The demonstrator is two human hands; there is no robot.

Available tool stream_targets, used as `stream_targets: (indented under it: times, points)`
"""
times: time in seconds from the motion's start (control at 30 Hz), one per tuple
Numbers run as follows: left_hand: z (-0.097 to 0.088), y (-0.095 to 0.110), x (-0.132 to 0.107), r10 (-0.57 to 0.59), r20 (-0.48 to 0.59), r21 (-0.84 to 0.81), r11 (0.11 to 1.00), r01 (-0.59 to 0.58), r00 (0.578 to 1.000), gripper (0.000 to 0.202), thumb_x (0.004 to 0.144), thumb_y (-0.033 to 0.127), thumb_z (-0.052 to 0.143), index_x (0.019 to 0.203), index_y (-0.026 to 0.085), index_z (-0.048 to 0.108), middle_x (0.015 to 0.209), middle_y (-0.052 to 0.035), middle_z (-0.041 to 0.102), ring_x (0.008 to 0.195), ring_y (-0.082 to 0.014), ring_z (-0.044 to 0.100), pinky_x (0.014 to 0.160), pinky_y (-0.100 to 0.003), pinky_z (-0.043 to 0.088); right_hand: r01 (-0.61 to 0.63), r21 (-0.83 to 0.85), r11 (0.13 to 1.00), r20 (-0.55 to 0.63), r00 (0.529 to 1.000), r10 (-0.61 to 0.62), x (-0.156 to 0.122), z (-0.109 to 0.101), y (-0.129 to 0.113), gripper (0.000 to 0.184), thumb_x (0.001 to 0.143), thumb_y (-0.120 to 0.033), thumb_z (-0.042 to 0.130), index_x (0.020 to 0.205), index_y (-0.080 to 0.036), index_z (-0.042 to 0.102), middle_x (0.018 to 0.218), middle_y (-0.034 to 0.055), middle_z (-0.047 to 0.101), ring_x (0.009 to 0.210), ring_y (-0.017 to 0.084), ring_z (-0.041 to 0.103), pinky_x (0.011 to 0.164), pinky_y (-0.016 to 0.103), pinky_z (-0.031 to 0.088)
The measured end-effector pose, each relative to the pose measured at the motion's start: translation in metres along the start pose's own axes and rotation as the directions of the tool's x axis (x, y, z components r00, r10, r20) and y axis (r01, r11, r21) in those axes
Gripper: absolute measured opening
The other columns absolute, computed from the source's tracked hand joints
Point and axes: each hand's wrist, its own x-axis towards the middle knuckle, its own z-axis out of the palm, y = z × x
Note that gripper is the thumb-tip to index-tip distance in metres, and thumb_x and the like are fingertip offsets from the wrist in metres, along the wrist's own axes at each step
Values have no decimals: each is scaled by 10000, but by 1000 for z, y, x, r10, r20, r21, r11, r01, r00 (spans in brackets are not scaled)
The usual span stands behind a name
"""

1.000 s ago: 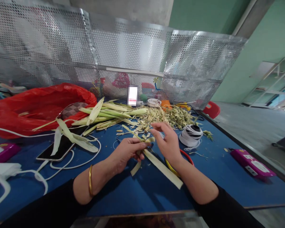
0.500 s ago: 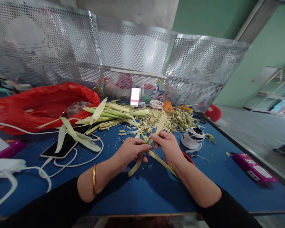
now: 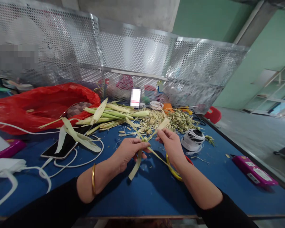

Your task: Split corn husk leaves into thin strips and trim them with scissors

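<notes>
Several flat, pale green leaf strips cross at a small folded knot (image 3: 145,139) in front of me. My left hand (image 3: 127,152) pinches this knot between thumb and fingers; one strip end (image 3: 135,171) hangs below it. Up and to the right, my right hand (image 3: 172,146) is closed on a wider leaf strip (image 3: 164,124) that runs out of the knot. Another narrow strip (image 3: 159,157) slants down toward my right wrist. Beneath that wrist lies a yellow and red looped object (image 3: 174,172), partly hidden by the forearm.
Leaf stalks (image 3: 114,114) and a heap of cut scraps (image 3: 178,120) lie behind my hands. A white cord spool (image 3: 192,141) and a purple box (image 3: 254,170) are right. Left are a red plastic bag (image 3: 45,91), a phone (image 3: 67,145) and white cables (image 3: 79,164).
My right hand has moved slightly right, away from the knot, drawing the wider strip with it. My left hand stays nearly in place. More of the yellow loop shows.
</notes>
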Motion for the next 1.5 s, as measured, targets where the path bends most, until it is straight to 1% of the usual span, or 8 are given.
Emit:
stream_targets:
  times: [0.1,0.2,0.3,0.57,0.87,1.03,1.2,1.5]
  points:
    - [-4,2,3,6,-139,-120,993,-23,990,224,673,325,748,741,119,692,743,-90,724,556,-126,635,350,-153,279,317,-238,918,-174,916,-362,-7,-6,-7,211,825,-353,587,954,-186,597,852,51,602,777,186,545,714,308,424]
    - [-8,6,5,41,-181,-223,971,-81,983,245,671,338,752,749,115,688,814,-108,729,642,-143,663,356,-145,285,583,-339,738,88,801,-592,-22,-4,-14,177,876,-265,536,715,-206,580,686,17,543,675,163,510,672,287,394]
    - [-8,9,2,70,-134,-276,956,-105,988,259,659,299,761,827,109,711,814,-100,722,633,-118,638,393,-139,326,529,-375,761,343,842,-416,-32,8,-11,240,884,-328,541,694,-198,608,645,4,518,591,139,483,582,271,352]
    - [-8,6,2,156,-63,-196,967,-165,986,242,674,251,712,875,118,733,869,-94,725,575,-83,567,416,-155,360,52,-194,980,366,930,24,-26,26,7,320,809,-411,569,598,-171,587,527,-26,465,523,119,408,522,252,314]
    - [-11,6,5,166,-96,-169,969,-181,981,226,658,317,734,748,110,716,828,-113,726,639,-134,622,413,-168,357,-94,25,995,499,864,69,-31,18,-12,324,755,-366,606,545,-191,433,517,-53,377,483,81,308,452,214,247]
    - [-6,7,3,190,-96,-67,978,-197,977,188,676,298,711,722,117,729,684,-51,684,495,-74,516,384,-163,326,-135,23,991,504,857,105,-29,21,-10,288,790,-389,570,615,-162,595,563,-20,491,547,107,400,535,235,328]
    - [-4,4,3,179,-104,-64,980,-187,978,207,652,312,733,721,117,746,677,-37,676,456,-52,459,380,-171,315,-40,-58,998,457,887,62,-28,22,-3,270,779,-373,590,611,-163,624,533,-34,461,521,105,365,502,234,293]
    - [-3,0,6,143,-177,-158,972,-171,974,254,623,312,758,746,91,726,709,-88,710,572,-119,591,363,-167,308,26,-137,990,582,811,59,-31,23,4,302,810,-320,543,543,-180,520,501,-49,418,488,97,356,477,234,266]
